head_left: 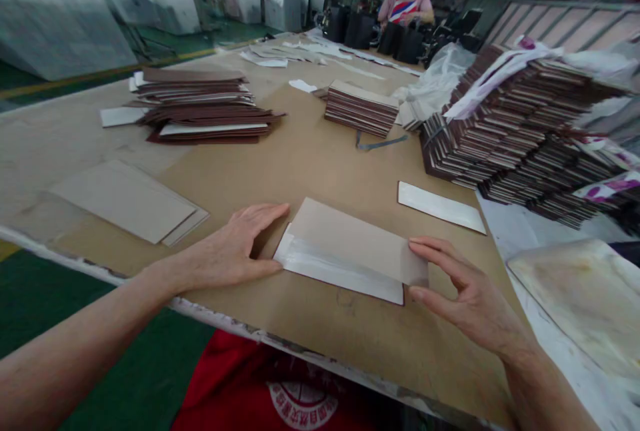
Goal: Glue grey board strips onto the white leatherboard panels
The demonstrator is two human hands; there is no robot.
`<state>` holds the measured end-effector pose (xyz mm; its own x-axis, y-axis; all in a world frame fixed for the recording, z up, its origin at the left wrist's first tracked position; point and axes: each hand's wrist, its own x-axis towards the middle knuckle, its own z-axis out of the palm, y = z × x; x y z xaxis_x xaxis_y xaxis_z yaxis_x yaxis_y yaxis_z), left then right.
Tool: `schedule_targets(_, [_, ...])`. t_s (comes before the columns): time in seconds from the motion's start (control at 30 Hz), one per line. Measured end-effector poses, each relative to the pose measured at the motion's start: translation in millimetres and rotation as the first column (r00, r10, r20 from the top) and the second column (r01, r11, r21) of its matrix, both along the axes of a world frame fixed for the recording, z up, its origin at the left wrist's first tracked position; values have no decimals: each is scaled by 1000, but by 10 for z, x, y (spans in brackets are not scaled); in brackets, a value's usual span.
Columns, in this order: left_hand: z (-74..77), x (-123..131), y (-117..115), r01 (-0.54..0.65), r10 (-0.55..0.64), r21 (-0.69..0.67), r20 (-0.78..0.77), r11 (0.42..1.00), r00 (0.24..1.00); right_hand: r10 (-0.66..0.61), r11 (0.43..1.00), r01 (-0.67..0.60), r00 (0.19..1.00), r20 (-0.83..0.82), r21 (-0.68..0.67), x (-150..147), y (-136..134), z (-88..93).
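A thin beige rectangular board (357, 238) lies slantwise over a white panel with a dark edge (340, 271), covering its upper part. My right hand (463, 291) holds the board's right end, fingers at the top edge and thumb at the lower corner. At the other end is my left hand (230, 251), fingers stretched and spread from the thumb. Its thumb tip touches the panel's left corner, and the fingertips are close to the board's upper left corner. A similar white strip with a dark edge (440, 206) lies beyond my right hand.
Loose beige boards (127, 201) overlap at the left. Behind them stands an uneven stack of brown panels (200, 108). A smaller stack (361, 108) sits mid-table, beside a grey strap (383, 143). Tall bundled stacks (505, 118) crowd the right. A person (406, 1) works at the far end.
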<state>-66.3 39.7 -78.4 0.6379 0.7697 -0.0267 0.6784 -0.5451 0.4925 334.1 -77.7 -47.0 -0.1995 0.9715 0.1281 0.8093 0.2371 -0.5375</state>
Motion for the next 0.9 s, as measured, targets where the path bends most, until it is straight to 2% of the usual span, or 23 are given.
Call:
schedule_targets(0.23, [-51, -5, 6, 54, -57, 39, 65, 998, 996, 97, 995, -95, 994, 58, -34, -17, 43, -143])
schedule_targets(0.63, [-27, 25, 7, 94, -100, 74, 80, 993, 992, 104, 994, -100, 992, 75, -44, -36, 75, -237])
schedule_targets(0.9, [-40, 20, 3, 85, -89, 71, 53, 994, 995, 99, 994, -95, 991, 86, -53, -86, 90, -227])
